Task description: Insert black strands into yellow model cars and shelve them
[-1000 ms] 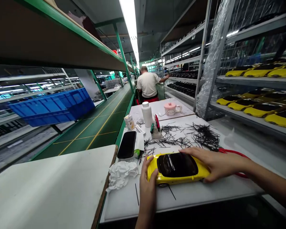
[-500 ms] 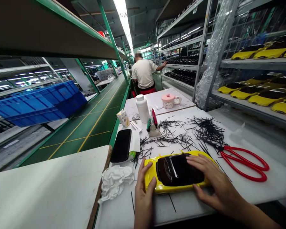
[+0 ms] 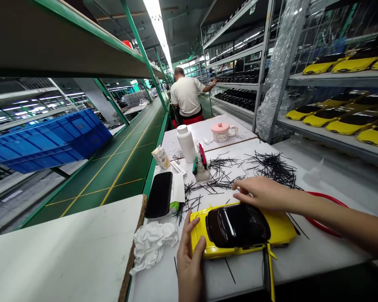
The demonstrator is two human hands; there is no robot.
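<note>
The near door [image 3: 267,268] is standing open while the left hand [image 3: 190,265] is gripping the yellow model car [image 3: 239,230] on the worktop [image 3: 216,279] and the right hand [image 3: 261,193] is extending over its far side, grasp and progress there unclear.

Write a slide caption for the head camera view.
Left hand holds a yellow toy car, its near door open, the right hand at its far side.
</note>
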